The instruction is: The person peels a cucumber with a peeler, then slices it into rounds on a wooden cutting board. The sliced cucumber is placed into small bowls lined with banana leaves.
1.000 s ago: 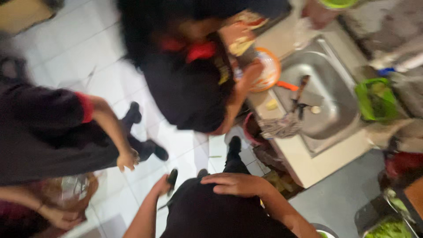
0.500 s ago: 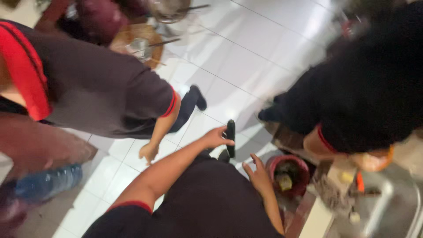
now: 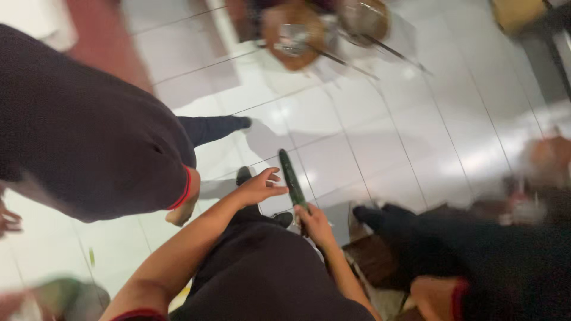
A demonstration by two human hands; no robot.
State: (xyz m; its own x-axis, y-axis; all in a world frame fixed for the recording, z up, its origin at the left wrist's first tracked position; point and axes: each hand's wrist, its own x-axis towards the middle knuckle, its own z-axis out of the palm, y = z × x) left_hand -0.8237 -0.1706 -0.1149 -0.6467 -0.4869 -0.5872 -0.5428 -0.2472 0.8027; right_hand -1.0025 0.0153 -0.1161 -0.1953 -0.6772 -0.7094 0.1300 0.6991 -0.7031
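White tiled floor (image 3: 380, 142), crowded by co-workers either side; I see open tiles ahead. Right hand (image 3: 315, 223) wraps fingers round a dark cucumber (image 3: 291, 175); left hand (image 3: 259, 187) spread beside it.

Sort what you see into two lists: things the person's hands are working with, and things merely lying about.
In hand:
- long dark green cucumber, gripped at its near end by the right hand
- left hand, open beside it

Lying about:
- round wooden board on the floor
- metal strainer
- white floor tiles

Long dark-green cucumber (image 3: 292, 178), upright, gripped at its base.
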